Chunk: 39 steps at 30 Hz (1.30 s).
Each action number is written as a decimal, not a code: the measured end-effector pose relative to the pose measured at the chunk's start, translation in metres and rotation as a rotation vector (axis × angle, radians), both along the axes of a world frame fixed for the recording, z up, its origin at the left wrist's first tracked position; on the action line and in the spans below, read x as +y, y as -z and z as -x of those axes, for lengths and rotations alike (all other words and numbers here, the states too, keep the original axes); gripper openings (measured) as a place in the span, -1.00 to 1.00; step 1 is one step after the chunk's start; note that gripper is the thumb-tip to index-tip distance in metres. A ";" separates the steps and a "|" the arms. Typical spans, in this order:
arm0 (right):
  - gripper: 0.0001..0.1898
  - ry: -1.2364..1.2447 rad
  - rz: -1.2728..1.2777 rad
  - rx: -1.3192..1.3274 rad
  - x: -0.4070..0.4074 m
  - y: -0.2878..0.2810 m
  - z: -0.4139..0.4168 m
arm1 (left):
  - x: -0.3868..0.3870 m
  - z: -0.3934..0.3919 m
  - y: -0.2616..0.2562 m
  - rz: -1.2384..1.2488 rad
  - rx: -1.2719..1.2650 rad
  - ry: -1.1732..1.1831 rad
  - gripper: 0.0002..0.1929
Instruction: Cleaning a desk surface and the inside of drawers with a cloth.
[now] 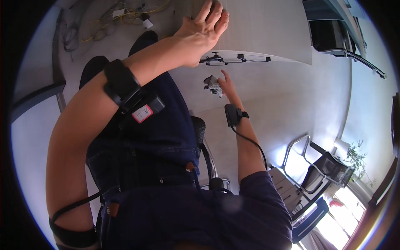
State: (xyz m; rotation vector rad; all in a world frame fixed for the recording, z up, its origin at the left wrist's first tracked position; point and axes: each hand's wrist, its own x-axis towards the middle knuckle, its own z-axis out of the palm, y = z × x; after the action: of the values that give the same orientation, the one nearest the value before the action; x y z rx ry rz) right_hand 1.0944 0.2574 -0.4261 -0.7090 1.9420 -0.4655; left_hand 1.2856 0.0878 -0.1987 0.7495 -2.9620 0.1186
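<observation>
My left hand [204,29] is over a light wood-look tabletop [265,28], its fingers bent and spread around something dark that is mostly hidden under them. Lower down, beyond the table's edge, my right hand [229,86] holds a crumpled grey patterned fabric item [214,86], with one finger pointing out. Black fittings [239,58] run along that table edge. A black device [125,87] is strapped to my left forearm, and another [234,115] with a cable sits on my right wrist.
Yellow cables and a white adapter [147,23] lie on the floor at the upper left. Part of the chair [208,156] under me shows beside my legs. At the lower right are a drawer cabinet [285,187], a mesh chair [328,168] and a green plant [356,156]. Another dark chair [331,36] stands at the upper right.
</observation>
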 end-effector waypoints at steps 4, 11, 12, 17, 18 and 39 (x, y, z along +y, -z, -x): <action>-0.28 -0.265 -0.110 0.257 -0.018 0.035 0.004 | 0.003 0.002 -0.002 0.037 0.025 0.016 -0.01; -0.16 -0.345 -0.332 0.301 -0.034 0.090 0.000 | 0.007 0.008 -0.008 -0.079 -0.072 -0.017 0.01; -0.15 -0.342 -0.296 0.291 -0.038 0.089 -0.004 | 0.008 0.007 -0.009 -0.115 -0.044 -0.037 0.01; -0.16 -0.318 -0.309 0.335 -0.036 0.106 -0.001 | 0.010 0.022 -0.009 -0.070 -0.077 -0.012 -0.14; -0.17 -0.299 -0.269 0.368 -0.039 0.103 -0.005 | 0.011 0.021 -0.012 -0.154 -0.083 -0.034 -0.15; -0.49 -0.237 -0.436 0.264 0.048 0.096 -0.013 | -0.069 0.046 0.022 0.341 -0.308 0.138 -0.04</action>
State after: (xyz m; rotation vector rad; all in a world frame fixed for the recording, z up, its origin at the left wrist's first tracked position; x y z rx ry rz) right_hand 1.1075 0.3057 -0.5218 -0.7249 2.0731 0.2058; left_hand 1.2394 0.0187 -0.2204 0.5198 -3.1322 0.7714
